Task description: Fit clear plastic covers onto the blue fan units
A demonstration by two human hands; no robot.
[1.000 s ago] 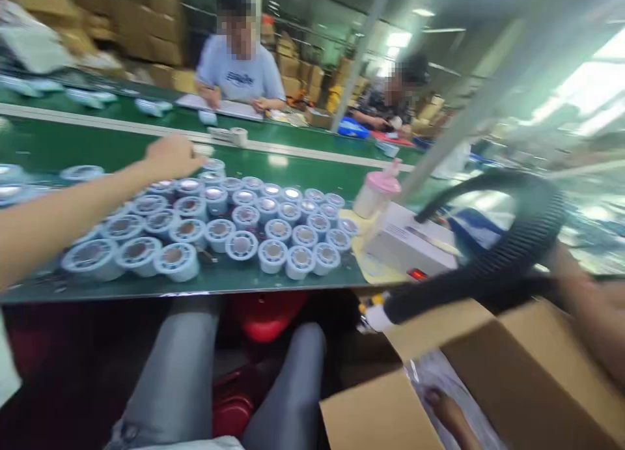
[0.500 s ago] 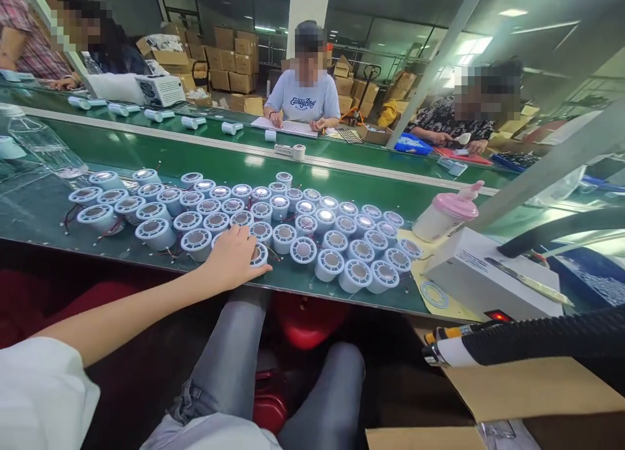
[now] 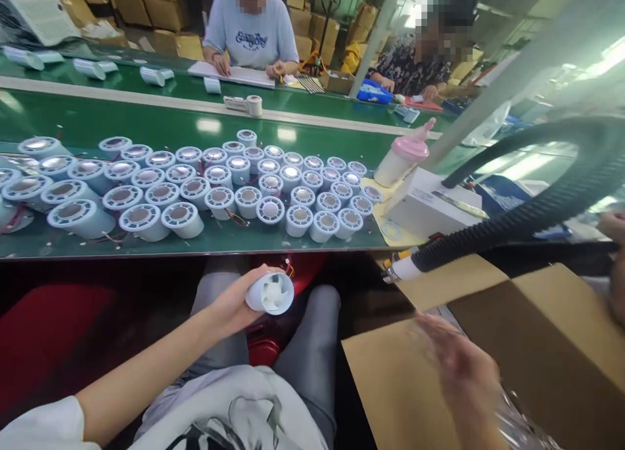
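Above my lap, my left hand [image 3: 241, 303] is closed around a light-blue cylindrical fan unit [image 3: 270, 294]. Its open end faces me and shows white fan blades; a few thin wires with a small plug stick out behind it. My right hand [image 3: 456, 359], smeared by motion, is over the open cardboard box [image 3: 390, 378] at lower right. Clear plastic [image 3: 520, 417] shows beside its wrist; whether the fingers grip anything is unclear. Many similar fan units [image 3: 180, 219] stand upright in rows on the green bench, with round metallic centres on top and loose wires between them.
A white box-shaped device [image 3: 430, 199] with a black corrugated hose [image 3: 469, 232] stands right of the units, by a pink-lidded container [image 3: 400, 160]. A white handheld part [image 3: 244, 105] lies on the green belt. Two people sit across; another person's hand [image 3: 612, 232] shows far right.
My left hand has picked up a fan unit from the bench and brought it back over my lap. My right hand has come into view at the cardboard box. The view has shifted right and down.
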